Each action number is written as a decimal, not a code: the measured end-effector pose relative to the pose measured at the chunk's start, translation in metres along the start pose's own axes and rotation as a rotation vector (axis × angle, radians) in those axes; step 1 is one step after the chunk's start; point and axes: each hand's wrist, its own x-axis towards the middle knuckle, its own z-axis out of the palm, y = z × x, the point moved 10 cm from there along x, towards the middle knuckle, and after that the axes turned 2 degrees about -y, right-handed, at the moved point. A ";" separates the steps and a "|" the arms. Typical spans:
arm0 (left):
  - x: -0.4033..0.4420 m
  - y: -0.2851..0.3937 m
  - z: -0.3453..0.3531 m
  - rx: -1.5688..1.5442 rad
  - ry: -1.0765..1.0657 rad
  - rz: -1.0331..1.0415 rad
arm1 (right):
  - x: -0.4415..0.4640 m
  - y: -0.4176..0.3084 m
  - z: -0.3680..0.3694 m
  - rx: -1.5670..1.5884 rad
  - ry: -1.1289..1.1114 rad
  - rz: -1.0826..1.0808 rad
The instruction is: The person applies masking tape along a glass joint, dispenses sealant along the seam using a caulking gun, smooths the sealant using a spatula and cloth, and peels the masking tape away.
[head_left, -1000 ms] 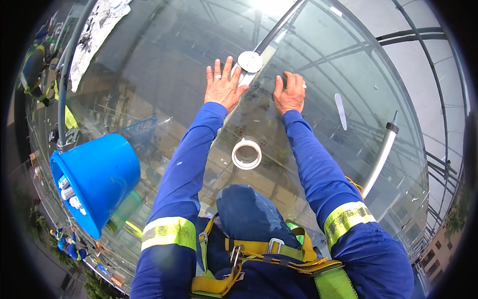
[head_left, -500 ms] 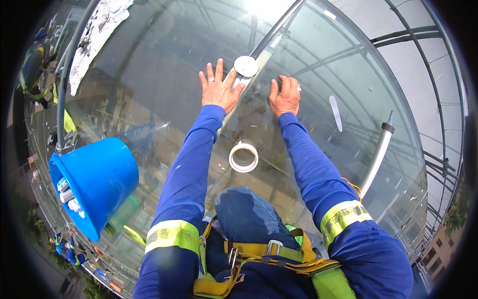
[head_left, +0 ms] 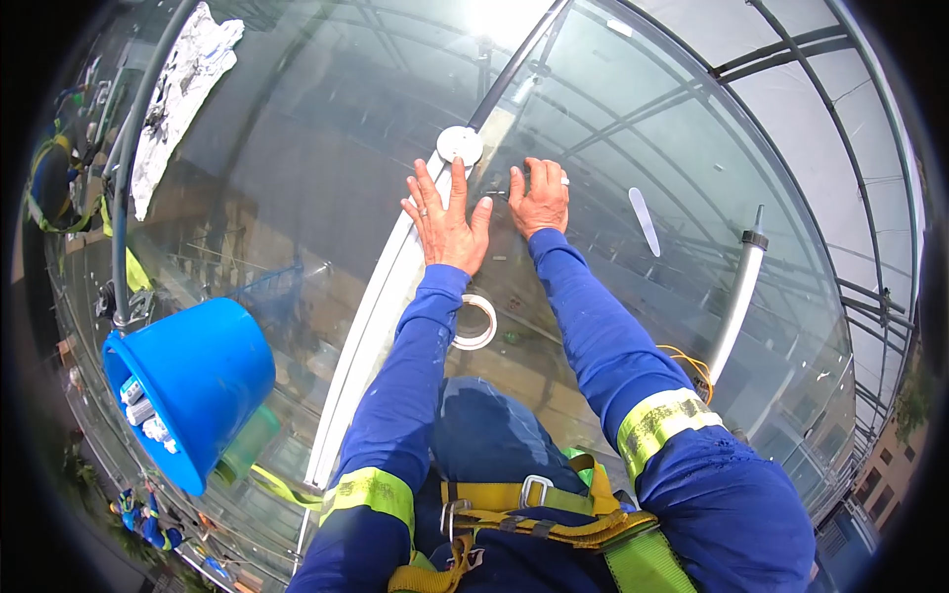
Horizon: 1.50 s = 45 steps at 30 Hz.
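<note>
My left hand (head_left: 450, 225) lies palm down with its fingers spread, and its middle fingers reach the lower edge of a white round disc (head_left: 460, 144). From the disc a long white strip (head_left: 368, 331) runs toward the lower left along the glass. My right hand (head_left: 541, 201) rests on the glass right of the disc, fingers bent and thumb apart. Nothing shows in its grip, though its palm side is hidden. A white tape roll (head_left: 486, 334) lies below my hands, partly covered by my left forearm.
A blue bucket (head_left: 203, 381) with white items inside hangs at the left. A white flat blade-like piece (head_left: 645, 222) and a white sealant tube (head_left: 736, 301) lie on the glass at the right. A crumpled white sheet (head_left: 183, 99) lies at the upper left. Other workers (head_left: 148, 519) are far below.
My left hand has moved down and nearer to my right hand. Its forearm now covers part of the tape roll, and the white strip shows beside it. The view has shifted slightly.
</note>
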 end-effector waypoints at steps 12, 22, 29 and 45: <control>-0.406 -0.023 -0.185 -0.294 0.202 -0.625 | -0.043 -0.055 -0.053 0.277 -0.209 -0.165; -0.626 -0.070 -0.194 -0.201 0.305 -0.695 | -0.351 -0.545 -0.467 1.232 -1.715 -0.946; -0.724 -0.019 -0.205 -0.309 0.645 -0.699 | -0.541 -0.557 -0.678 1.409 -1.916 -1.448; -0.760 -0.044 -0.198 -0.503 0.636 -0.772 | -0.625 -0.527 -0.642 1.136 -2.208 -1.627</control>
